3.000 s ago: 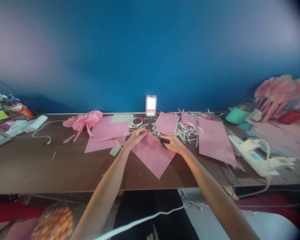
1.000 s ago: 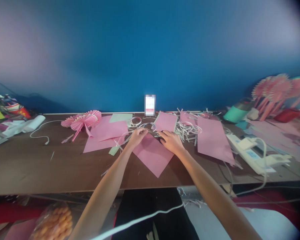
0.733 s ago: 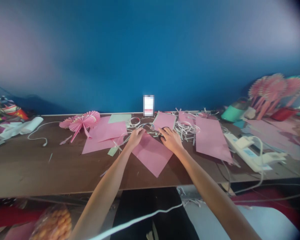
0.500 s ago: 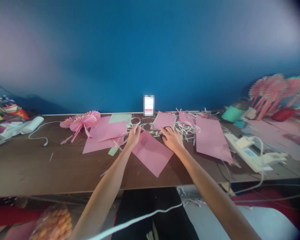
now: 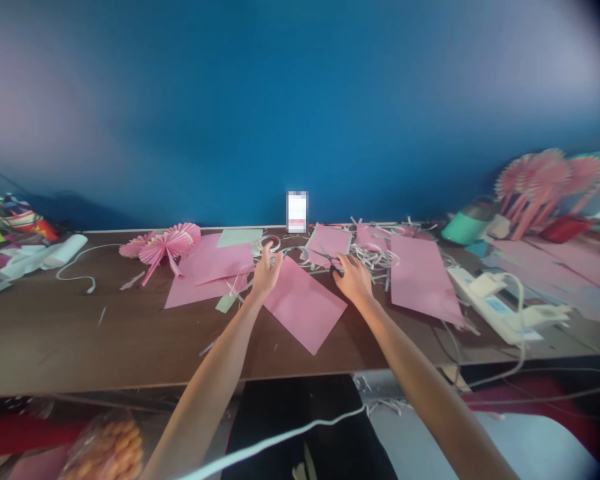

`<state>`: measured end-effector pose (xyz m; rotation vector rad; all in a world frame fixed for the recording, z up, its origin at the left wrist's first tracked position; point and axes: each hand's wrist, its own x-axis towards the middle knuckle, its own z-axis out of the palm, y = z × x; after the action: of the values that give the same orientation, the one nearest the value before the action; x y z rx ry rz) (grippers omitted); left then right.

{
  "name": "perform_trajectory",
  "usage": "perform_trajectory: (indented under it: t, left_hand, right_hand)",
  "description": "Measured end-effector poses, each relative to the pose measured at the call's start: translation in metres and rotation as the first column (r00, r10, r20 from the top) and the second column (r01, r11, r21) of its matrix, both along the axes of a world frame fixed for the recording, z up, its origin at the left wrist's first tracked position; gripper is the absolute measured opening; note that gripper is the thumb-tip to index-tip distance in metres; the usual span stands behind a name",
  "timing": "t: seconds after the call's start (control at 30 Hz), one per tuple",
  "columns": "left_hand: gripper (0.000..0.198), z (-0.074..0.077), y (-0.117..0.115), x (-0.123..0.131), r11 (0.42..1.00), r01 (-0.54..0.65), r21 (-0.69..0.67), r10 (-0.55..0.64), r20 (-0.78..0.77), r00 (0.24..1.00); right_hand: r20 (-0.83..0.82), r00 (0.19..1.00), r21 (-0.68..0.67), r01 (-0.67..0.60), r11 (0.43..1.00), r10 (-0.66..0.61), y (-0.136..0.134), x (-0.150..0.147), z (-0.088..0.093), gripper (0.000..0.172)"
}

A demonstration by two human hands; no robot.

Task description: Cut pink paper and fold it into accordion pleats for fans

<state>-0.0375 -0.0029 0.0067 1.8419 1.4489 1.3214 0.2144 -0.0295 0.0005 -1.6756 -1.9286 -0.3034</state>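
Note:
A pink paper sheet (image 5: 307, 307) lies turned cornerwise on the table between my forearms. At its upper left edge is my left hand (image 5: 267, 272), index finger and thumb spread apart with nothing visible held. Just beyond its fingertips sits a roll of tape (image 5: 271, 241), partly hidden by the hand. My right hand (image 5: 355, 277) is closed on a pair of scissors (image 5: 335, 270) with dark handles. Its thin blades point up and left, above a smaller pink paper piece's (image 5: 329, 240) lower edge. A second ring-shaped roll (image 5: 295, 253) lies between the hands.
White paper strips (image 5: 375, 257) are heaped right of the scissors. Pink sheets (image 5: 425, 277) lie on both sides. Pleated pink paper fans (image 5: 167, 247) sit left. A power strip (image 5: 495, 307) with cables stands right. A phone-like screen (image 5: 297, 212) leans at the wall.
My left fingers have opened from a pinch at the sheet's upper corner. My right hand has drawn slightly right and lifted the scissors, whose blades now show.

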Motion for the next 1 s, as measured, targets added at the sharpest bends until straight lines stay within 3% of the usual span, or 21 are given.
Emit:
perform_trajectory:
  t: [0.13, 0.23, 0.37, 0.47, 0.67, 1.0]
  left_hand:
    - [0.029, 0.004, -0.005, 0.002, 0.997, 0.064, -0.030, -0.071, -0.342, 0.937]
    - [0.027, 0.004, -0.004, 0.003, 1.000, 0.005, 0.027, 0.007, -0.415, 0.910]
    - [0.036, 0.008, -0.005, 0.003, 0.991, -0.099, 0.094, 0.118, -0.234, 0.965]
    - [0.039, 0.015, -0.008, 0.001, 0.991, -0.104, 0.082, 0.104, -0.004, 0.995]
    - [0.046, 0.019, -0.009, 0.000, 0.994, -0.110, -0.001, 0.105, 0.304, 0.947]
    - [0.048, 0.022, -0.011, 0.002, 0.989, -0.148, 0.025, 0.130, 0.346, 0.929]
  right_hand:
    - [-0.050, 0.998, -0.002, 0.028, 1.000, -0.028, 0.001, 0.003, -0.002, 0.040]
    - [-0.083, 0.996, -0.012, 0.044, 0.999, -0.045, 0.002, 0.004, -0.002, 0.039]
    - [-0.137, 0.989, -0.017, 0.061, 0.998, -0.063, 0.002, 0.005, -0.001, 0.038]
    - [-0.181, 0.980, -0.024, 0.085, 0.996, -0.088, 0.003, 0.006, -0.001, 0.043]
    - [-0.267, 0.949, -0.084, 0.150, 0.985, -0.167, 0.004, 0.007, -0.001, 0.043]
    - [-0.062, 0.994, -0.086, 0.090, 0.992, -0.095, 0.000, 0.013, 0.002, 0.017]
